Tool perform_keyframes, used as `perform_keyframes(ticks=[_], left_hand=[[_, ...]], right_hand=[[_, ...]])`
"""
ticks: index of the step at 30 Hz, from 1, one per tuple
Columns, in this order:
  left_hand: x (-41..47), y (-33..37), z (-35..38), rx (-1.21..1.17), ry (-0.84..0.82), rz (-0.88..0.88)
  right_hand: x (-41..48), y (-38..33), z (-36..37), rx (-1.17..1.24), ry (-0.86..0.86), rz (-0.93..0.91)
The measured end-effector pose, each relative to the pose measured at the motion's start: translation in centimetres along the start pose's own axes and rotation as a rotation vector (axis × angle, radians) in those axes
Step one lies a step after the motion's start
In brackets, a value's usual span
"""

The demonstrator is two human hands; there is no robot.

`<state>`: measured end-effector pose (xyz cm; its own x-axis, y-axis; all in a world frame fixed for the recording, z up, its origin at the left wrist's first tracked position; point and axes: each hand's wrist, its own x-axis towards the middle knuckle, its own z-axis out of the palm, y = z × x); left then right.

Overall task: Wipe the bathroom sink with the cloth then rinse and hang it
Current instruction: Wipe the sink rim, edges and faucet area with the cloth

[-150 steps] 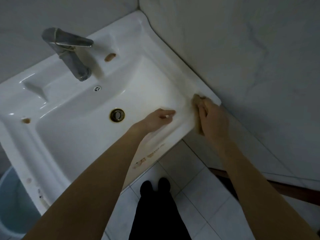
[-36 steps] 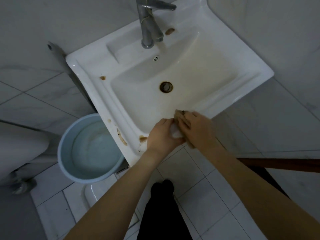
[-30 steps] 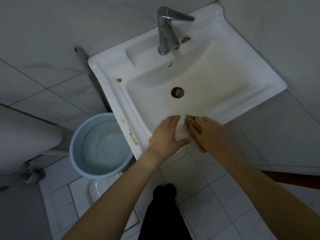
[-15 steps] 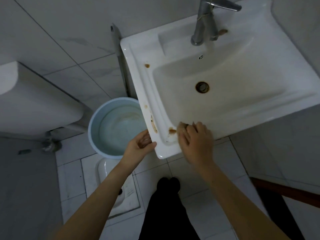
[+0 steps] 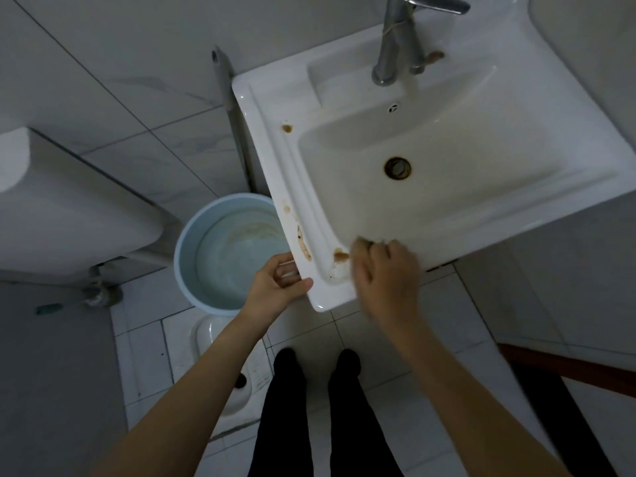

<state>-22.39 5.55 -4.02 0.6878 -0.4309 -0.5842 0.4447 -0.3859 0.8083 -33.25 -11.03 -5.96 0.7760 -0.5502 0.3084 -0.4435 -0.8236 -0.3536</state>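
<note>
The white bathroom sink [image 5: 516, 208] fills the upper right, with a rusty drain [image 5: 398, 168] and a metal tap [image 5: 395, 39] at the back. Brown stains [image 5: 341, 255] mark its front-left rim. My right hand [image 5: 387, 280] presses a small brownish cloth [image 5: 361, 243] onto the front rim just right of a stain; only a bit of cloth shows past my fingers. My left hand [image 5: 277, 287] grips the sink's front-left corner edge.
A pale blue bucket [image 5: 196, 256] stands on the floor left of the sink. A white cistern [image 5: 69, 208] is at the far left, a squat toilet pan [image 5: 220, 356] below it. My legs [image 5: 309, 407] stand on white floor tiles.
The view has swung left along the sink. My right hand with the cloth has moved from the right rim along the front to the left corner; my left hand left the basin and took the corner edge.
</note>
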Motion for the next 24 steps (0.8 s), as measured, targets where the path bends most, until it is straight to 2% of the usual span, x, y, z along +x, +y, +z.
perform_keyframes(ticks=[3,7,11,13,15,19,24], left_hand=[[0.2,0.0,-0.4,0.019,-0.025,-0.036],[1.1,0.2,-1.3,0.076,-0.098,-0.079],[2.7,0.7,-1.9,0.154,-0.176,-0.067],[3.5,1.0,-2.1,0.215,-0.226,-0.057],[3.8,1.2,-2.4,0.255,-0.266,-0.061],[4.2,1.4,-3.1,0.268,-0.316,-0.045],[4.8,0.9,-3.8,0.256,-0.342,-0.043]], right_hand=[[-0.9,-3.8,1.5,0.024,-0.043,0.018],[-0.4,-0.4,0.6,-0.056,-0.075,-0.007],[2.5,5.1,-0.9,-0.194,-0.012,0.255],[3.6,5.5,-1.0,-0.217,0.041,0.355],[3.0,2.6,-0.2,-0.181,0.076,0.349],[-1.5,-6.3,3.0,-0.115,0.006,0.299],[-2.0,-8.4,3.7,-0.134,0.035,0.409]])
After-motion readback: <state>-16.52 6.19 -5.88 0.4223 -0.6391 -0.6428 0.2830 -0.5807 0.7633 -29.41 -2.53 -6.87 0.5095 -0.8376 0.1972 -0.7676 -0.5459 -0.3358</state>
